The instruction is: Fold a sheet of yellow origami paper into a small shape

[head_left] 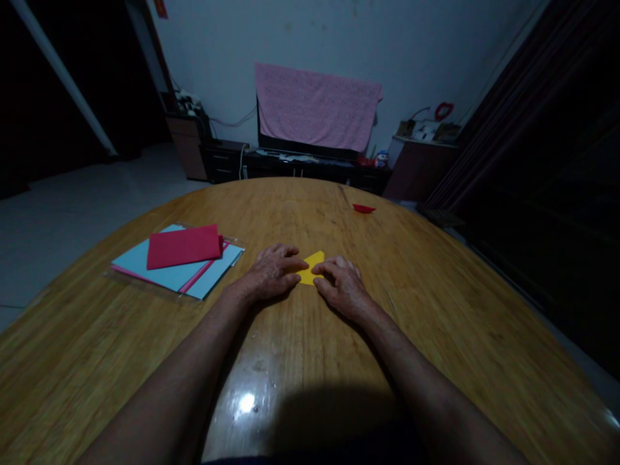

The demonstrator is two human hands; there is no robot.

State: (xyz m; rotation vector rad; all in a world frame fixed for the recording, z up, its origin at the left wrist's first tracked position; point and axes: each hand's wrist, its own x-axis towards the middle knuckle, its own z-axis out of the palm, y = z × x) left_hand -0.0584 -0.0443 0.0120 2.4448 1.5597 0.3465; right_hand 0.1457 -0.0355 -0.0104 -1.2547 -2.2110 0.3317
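A small piece of folded yellow paper lies on the wooden table, with a pointed corner toward the far side. My left hand rests at its left, thumb and fingertips on the paper's left edge. At its right is my right hand, its thumb and index fingertip touching the right edge. Both hands are low over the table, and between them they hold the paper down flat. Part of the paper is hidden under my fingertips.
Blue and pink sheets in a clear sleeve lie on the left, a folded red paper on top. A small red folded boat shape sits at the far right. Beyond the table stands a cloth-covered screen.
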